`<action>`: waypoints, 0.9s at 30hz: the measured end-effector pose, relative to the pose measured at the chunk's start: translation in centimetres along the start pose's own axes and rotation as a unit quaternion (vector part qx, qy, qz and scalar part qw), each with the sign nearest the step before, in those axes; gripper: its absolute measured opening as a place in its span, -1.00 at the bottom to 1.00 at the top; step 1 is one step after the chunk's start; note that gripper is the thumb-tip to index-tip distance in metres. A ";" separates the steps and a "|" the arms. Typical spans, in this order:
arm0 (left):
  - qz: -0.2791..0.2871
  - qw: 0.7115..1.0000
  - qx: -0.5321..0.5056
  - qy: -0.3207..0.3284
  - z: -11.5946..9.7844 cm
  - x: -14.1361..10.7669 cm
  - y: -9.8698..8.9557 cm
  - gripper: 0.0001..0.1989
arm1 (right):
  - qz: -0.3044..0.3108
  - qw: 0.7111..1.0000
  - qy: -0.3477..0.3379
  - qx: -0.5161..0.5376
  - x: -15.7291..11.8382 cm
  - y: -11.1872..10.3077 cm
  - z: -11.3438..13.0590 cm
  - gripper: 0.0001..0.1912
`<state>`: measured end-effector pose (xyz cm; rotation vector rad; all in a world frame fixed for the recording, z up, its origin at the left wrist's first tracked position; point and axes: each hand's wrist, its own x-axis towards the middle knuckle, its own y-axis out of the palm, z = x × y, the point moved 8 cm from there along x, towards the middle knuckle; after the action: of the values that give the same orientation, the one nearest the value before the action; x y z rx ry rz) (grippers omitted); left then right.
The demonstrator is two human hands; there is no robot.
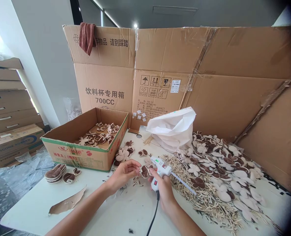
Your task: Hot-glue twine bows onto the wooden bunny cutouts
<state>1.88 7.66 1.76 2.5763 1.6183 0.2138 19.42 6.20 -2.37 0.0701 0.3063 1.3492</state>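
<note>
mushroom-shaped piece (145, 171), hands (124, 175), cardboard box (78, 156) of pieces (98, 136)

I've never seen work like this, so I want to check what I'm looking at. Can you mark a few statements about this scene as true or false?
1. The right hand grips a hot glue gun. True.
2. The left hand is empty. False: it holds a round brown piece with pale strips.
3. A low open carton holds brown-and-pale pieces. True.
4. A brown towel lies on the table. False: it hangs over the top edge of the tall cardboard.
5. The glue gun's cord is red. False: it is black.
6. A white plastic bag stands beside a heap of brown-and-pale caps. True.
</note>
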 end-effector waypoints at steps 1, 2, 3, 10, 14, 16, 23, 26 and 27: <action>0.005 1.000 0.002 -0.002 0.0 0.0 0.1 -0.70 | -0.001 1.000 -0.001 -0.001 0.0 0.0 -0.1 -0.61; 0.009 1.000 0.003 -0.003 -0.1 -0.1 0.2 -0.72 | -0.002 1.000 -0.002 -0.001 0.1 -0.1 -0.1 -0.61; 0.013 1.000 0.003 -0.005 -0.1 -0.1 0.3 -0.74 | -0.002 1.000 -0.004 -0.002 0.1 -0.1 -0.1 -0.62; 0.011 1.000 0.012 -0.022 -0.1 -0.2 0.3 -0.70 | -0.001 1.000 -0.003 0.002 0.1 -0.1 -0.2 -0.61; 0.024 0.999 0.026 -0.020 -0.2 -0.2 0.6 -0.66 | 0.000 1.000 -0.005 -0.001 0.0 -0.1 -0.1 -0.63; 0.028 0.999 0.019 -0.008 -0.4 -0.2 0.6 -0.68 | 0.002 1.000 -0.006 -0.001 0.0 -0.1 0.0 -0.63; 0.007 0.999 0.045 -0.009 -0.4 -0.1 0.4 -0.68 | 0.004 1.000 0.000 0.002 0.0 0.1 0.1 -0.61; 0.012 0.999 0.042 -0.009 -0.3 0.0 0.4 -0.70 | 0.004 1.000 -0.002 0.000 0.0 0.1 0.1 -0.60; 0.013 0.999 0.039 -0.008 -0.3 0.0 0.4 -0.70 | 0.004 1.000 -0.004 0.000 0.0 0.0 0.1 -0.60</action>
<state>2.15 7.47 2.11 2.6505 1.6189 0.1346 19.42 6.23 -2.22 0.0753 0.2995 1.3560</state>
